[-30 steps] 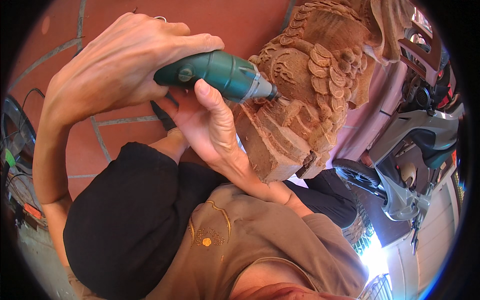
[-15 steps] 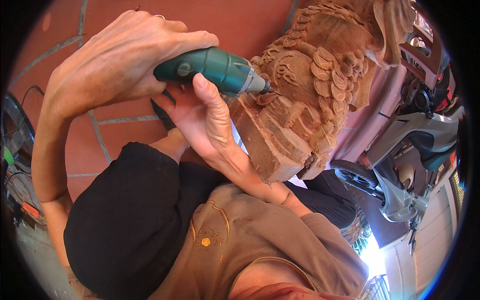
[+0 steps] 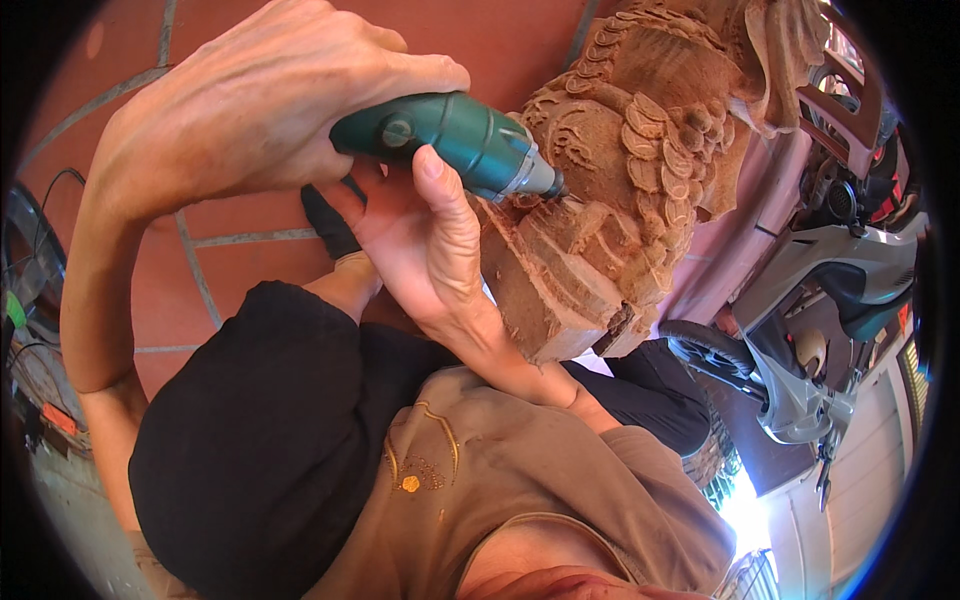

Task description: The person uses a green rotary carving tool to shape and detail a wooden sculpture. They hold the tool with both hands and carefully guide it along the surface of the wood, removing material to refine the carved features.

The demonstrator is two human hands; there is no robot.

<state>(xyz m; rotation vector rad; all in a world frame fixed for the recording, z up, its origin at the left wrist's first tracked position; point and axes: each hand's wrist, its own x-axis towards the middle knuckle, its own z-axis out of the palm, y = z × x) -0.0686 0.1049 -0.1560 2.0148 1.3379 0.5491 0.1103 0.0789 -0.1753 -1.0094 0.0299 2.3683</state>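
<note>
Green rotary tool (image 3: 455, 140) — clasped by left hand (image 3: 260, 110) and right hand (image 3: 425, 245) — touches wooden carving (image 3: 620, 170).

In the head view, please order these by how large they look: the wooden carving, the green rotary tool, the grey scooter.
1. wooden carving, clearly the largest.
2. grey scooter, though it stands farther away.
3. green rotary tool, held by the left hand and the right hand.

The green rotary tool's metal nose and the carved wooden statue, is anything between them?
Nothing: in the head view the green rotary tool's tip meets the carved reddish wooden statue directly.
</note>
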